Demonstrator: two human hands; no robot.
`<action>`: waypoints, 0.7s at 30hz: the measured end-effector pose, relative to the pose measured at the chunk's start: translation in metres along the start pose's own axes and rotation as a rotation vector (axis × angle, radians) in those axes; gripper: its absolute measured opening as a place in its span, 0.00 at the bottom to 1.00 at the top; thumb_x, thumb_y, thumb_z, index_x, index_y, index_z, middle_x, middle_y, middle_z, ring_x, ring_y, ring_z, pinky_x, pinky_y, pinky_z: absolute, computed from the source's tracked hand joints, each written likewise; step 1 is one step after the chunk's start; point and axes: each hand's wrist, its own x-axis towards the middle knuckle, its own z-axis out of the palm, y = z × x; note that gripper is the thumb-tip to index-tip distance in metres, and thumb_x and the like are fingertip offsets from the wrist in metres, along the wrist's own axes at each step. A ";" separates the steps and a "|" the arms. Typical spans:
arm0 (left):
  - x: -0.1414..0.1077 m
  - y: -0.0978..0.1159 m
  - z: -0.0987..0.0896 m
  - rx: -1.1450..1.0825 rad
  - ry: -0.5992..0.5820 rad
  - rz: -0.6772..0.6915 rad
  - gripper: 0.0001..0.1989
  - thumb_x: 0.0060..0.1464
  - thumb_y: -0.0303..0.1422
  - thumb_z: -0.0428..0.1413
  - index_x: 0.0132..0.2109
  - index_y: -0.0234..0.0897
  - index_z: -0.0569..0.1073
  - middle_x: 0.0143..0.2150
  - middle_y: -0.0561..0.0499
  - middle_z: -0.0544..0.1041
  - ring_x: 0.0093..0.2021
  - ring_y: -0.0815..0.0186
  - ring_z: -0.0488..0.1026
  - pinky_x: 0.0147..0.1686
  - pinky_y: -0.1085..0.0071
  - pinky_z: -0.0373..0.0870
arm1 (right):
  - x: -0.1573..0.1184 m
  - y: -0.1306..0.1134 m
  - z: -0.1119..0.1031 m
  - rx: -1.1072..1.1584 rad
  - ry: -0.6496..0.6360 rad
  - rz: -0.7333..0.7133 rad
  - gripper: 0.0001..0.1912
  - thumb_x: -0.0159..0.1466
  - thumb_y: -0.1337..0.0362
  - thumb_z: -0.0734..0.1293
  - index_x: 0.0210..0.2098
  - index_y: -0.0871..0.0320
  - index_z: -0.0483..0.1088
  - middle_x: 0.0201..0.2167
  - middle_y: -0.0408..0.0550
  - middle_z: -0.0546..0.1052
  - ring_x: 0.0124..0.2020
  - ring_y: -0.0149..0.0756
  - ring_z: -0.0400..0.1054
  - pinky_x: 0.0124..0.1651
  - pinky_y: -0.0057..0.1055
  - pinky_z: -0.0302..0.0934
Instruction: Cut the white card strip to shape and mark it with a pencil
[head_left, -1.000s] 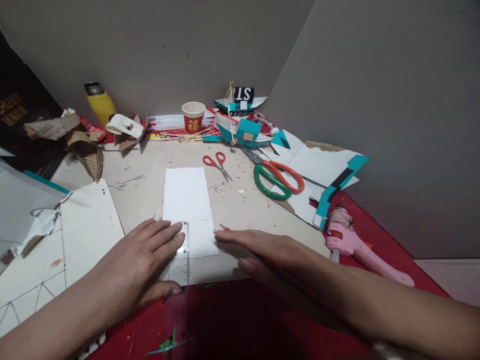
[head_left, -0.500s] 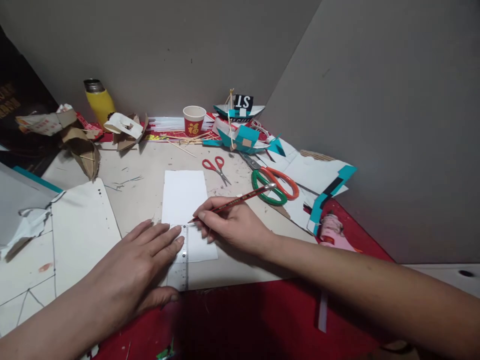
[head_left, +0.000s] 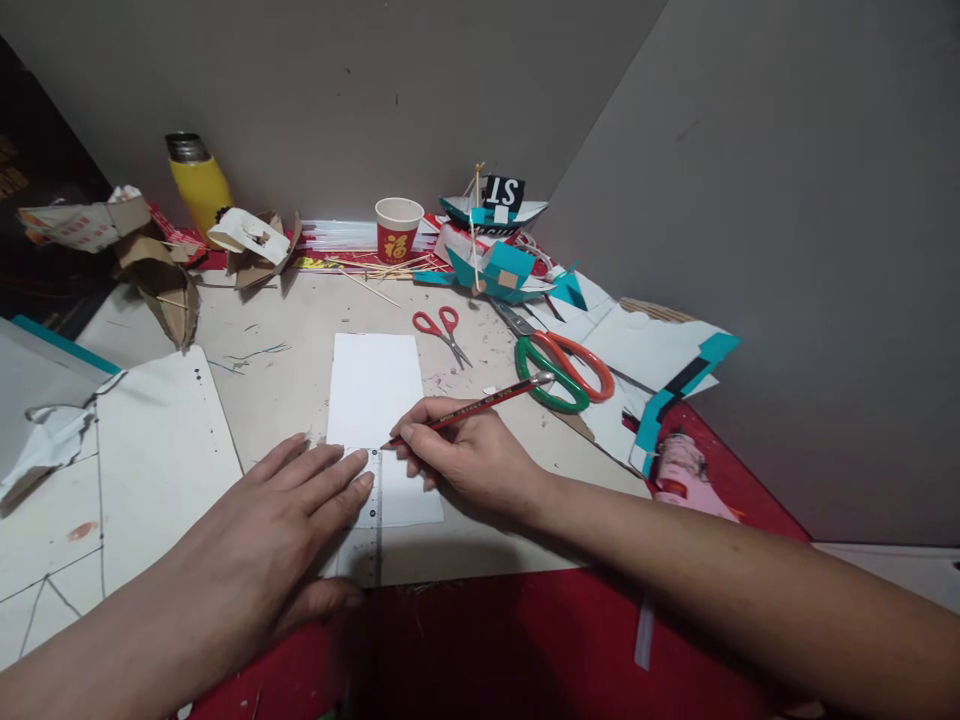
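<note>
A white rectangular sheet of paper [head_left: 375, 385] lies on the pale work surface. Over its lower left part, a clear ruler [head_left: 373, 545] extends past the sheet's near edge. My left hand [head_left: 281, 525] rests flat on the ruler, fingers stretched out, its thumb by the near edge of the board. In a pinch, my right hand [head_left: 472, 455] grips a dark red-and-black pencil [head_left: 491, 400]. The pencil's tip is at the paper beside the ruler's far end. Small red-handled scissors [head_left: 444, 335] and large scissors with green and orange handles [head_left: 562, 370] lie beyond my right hand.
Cardboard boats [head_left: 501, 268] stand at the back beside a red-and-white paper cup [head_left: 397, 230] and thin wooden sticks [head_left: 390, 268]. A yellow bottle [head_left: 201, 190] is back left. A pink glue gun [head_left: 682, 470] lies right. Marked card [head_left: 157, 440] covers the left side.
The view has shifted slightly, so most things appear a little to the right. Both hands keep nearly the same pose, with the pencil tip still beside the ruler's far end.
</note>
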 end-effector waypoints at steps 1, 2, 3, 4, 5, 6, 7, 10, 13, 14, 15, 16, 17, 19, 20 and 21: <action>0.000 0.000 0.000 0.006 -0.005 -0.001 0.38 0.49 0.46 0.62 0.65 0.37 0.63 0.64 0.39 0.69 0.62 0.45 0.65 0.62 0.45 0.57 | 0.000 0.000 0.000 -0.004 0.000 0.003 0.06 0.60 0.66 0.65 0.29 0.61 0.71 0.23 0.42 0.74 0.19 0.25 0.65 0.19 0.21 0.63; 0.000 0.000 0.000 0.013 -0.009 0.000 0.38 0.49 0.46 0.62 0.64 0.37 0.63 0.64 0.39 0.69 0.62 0.46 0.65 0.62 0.45 0.56 | 0.000 0.000 0.000 -0.006 0.000 0.007 0.06 0.60 0.66 0.65 0.29 0.61 0.71 0.23 0.43 0.74 0.20 0.26 0.65 0.20 0.21 0.63; 0.000 0.001 0.000 0.020 -0.013 0.001 0.38 0.49 0.46 0.62 0.65 0.37 0.63 0.64 0.39 0.69 0.62 0.46 0.65 0.62 0.45 0.56 | 0.000 0.000 0.000 -0.010 -0.001 0.010 0.06 0.60 0.66 0.64 0.29 0.61 0.71 0.23 0.43 0.74 0.20 0.26 0.65 0.20 0.21 0.63; 0.000 0.001 -0.001 0.026 -0.018 0.000 0.38 0.50 0.46 0.62 0.65 0.37 0.62 0.64 0.39 0.69 0.62 0.46 0.65 0.62 0.45 0.56 | 0.000 -0.001 0.000 -0.013 -0.002 0.013 0.06 0.60 0.66 0.64 0.29 0.61 0.70 0.23 0.43 0.73 0.20 0.26 0.65 0.20 0.21 0.63; 0.000 0.001 -0.001 0.029 -0.021 -0.001 0.38 0.50 0.46 0.62 0.65 0.37 0.62 0.65 0.39 0.68 0.63 0.47 0.65 0.62 0.45 0.56 | 0.000 -0.001 0.000 -0.016 -0.002 0.015 0.06 0.60 0.66 0.64 0.29 0.61 0.70 0.23 0.43 0.73 0.20 0.26 0.65 0.20 0.21 0.63; 0.000 0.001 -0.001 0.029 -0.021 -0.001 0.38 0.50 0.45 0.62 0.65 0.37 0.62 0.65 0.40 0.68 0.63 0.47 0.64 0.62 0.46 0.55 | 0.000 -0.001 0.001 -0.019 -0.006 0.017 0.06 0.60 0.66 0.64 0.29 0.61 0.70 0.23 0.43 0.73 0.20 0.26 0.65 0.20 0.21 0.62; 0.000 0.001 -0.001 0.027 -0.020 -0.003 0.38 0.50 0.45 0.62 0.65 0.38 0.62 0.65 0.40 0.68 0.63 0.47 0.65 0.63 0.46 0.55 | 0.000 -0.001 0.001 -0.023 -0.008 0.017 0.06 0.60 0.66 0.64 0.29 0.61 0.70 0.22 0.42 0.73 0.21 0.27 0.65 0.20 0.21 0.63; -0.001 0.001 0.000 0.010 -0.006 -0.001 0.38 0.50 0.45 0.62 0.65 0.38 0.62 0.64 0.40 0.68 0.63 0.47 0.65 0.63 0.46 0.55 | -0.001 -0.002 0.001 -0.028 -0.012 0.019 0.06 0.60 0.65 0.64 0.29 0.60 0.70 0.22 0.43 0.73 0.21 0.27 0.65 0.21 0.22 0.63; -0.002 0.000 0.001 0.005 0.010 0.007 0.37 0.51 0.45 0.61 0.65 0.38 0.62 0.65 0.40 0.68 0.63 0.47 0.65 0.62 0.46 0.55 | -0.001 -0.002 0.001 -0.039 -0.010 0.018 0.05 0.60 0.66 0.64 0.29 0.60 0.70 0.21 0.42 0.72 0.20 0.27 0.65 0.21 0.22 0.62; -0.002 0.000 0.001 0.009 0.012 0.010 0.37 0.51 0.45 0.61 0.65 0.38 0.62 0.65 0.40 0.68 0.63 0.47 0.65 0.63 0.46 0.55 | -0.001 -0.002 0.001 -0.044 -0.013 0.016 0.05 0.60 0.66 0.64 0.29 0.60 0.70 0.21 0.42 0.72 0.20 0.27 0.64 0.21 0.21 0.62; -0.002 -0.001 0.001 0.014 0.012 0.008 0.37 0.51 0.45 0.61 0.65 0.38 0.62 0.65 0.40 0.68 0.63 0.47 0.65 0.63 0.47 0.55 | -0.001 -0.002 0.001 -0.047 -0.015 0.011 0.05 0.60 0.66 0.64 0.28 0.60 0.70 0.20 0.41 0.71 0.20 0.27 0.64 0.21 0.21 0.62; -0.002 -0.001 0.000 0.019 0.011 0.008 0.37 0.51 0.45 0.60 0.65 0.38 0.62 0.65 0.40 0.68 0.63 0.47 0.65 0.63 0.47 0.55 | -0.001 -0.001 0.001 -0.048 -0.016 0.006 0.05 0.60 0.66 0.64 0.28 0.60 0.70 0.20 0.41 0.71 0.20 0.27 0.64 0.21 0.21 0.62; -0.002 -0.001 0.000 0.024 0.007 0.009 0.37 0.51 0.45 0.61 0.65 0.38 0.62 0.64 0.40 0.69 0.62 0.47 0.65 0.63 0.47 0.55 | -0.001 -0.001 0.001 -0.048 -0.015 0.000 0.05 0.60 0.66 0.64 0.28 0.60 0.70 0.19 0.41 0.71 0.19 0.27 0.63 0.21 0.22 0.62; -0.001 0.000 -0.001 0.028 -0.007 0.014 0.37 0.51 0.46 0.60 0.65 0.38 0.62 0.64 0.40 0.69 0.62 0.47 0.65 0.62 0.47 0.56 | -0.001 0.000 0.001 -0.046 -0.014 -0.007 0.05 0.59 0.66 0.64 0.28 0.60 0.70 0.20 0.41 0.71 0.19 0.27 0.63 0.21 0.22 0.61; -0.001 0.000 -0.001 0.026 -0.012 0.016 0.36 0.52 0.46 0.60 0.65 0.38 0.62 0.64 0.40 0.69 0.62 0.47 0.66 0.62 0.46 0.56 | -0.001 0.001 0.001 -0.046 -0.012 -0.011 0.05 0.59 0.66 0.64 0.29 0.60 0.70 0.20 0.41 0.71 0.20 0.27 0.63 0.21 0.22 0.61; -0.001 0.000 -0.002 0.023 -0.013 0.017 0.36 0.52 0.46 0.60 0.65 0.38 0.63 0.64 0.40 0.69 0.62 0.47 0.66 0.62 0.46 0.56 | -0.001 0.001 0.001 -0.047 -0.011 -0.015 0.05 0.59 0.66 0.64 0.29 0.60 0.70 0.20 0.41 0.71 0.20 0.27 0.63 0.21 0.22 0.61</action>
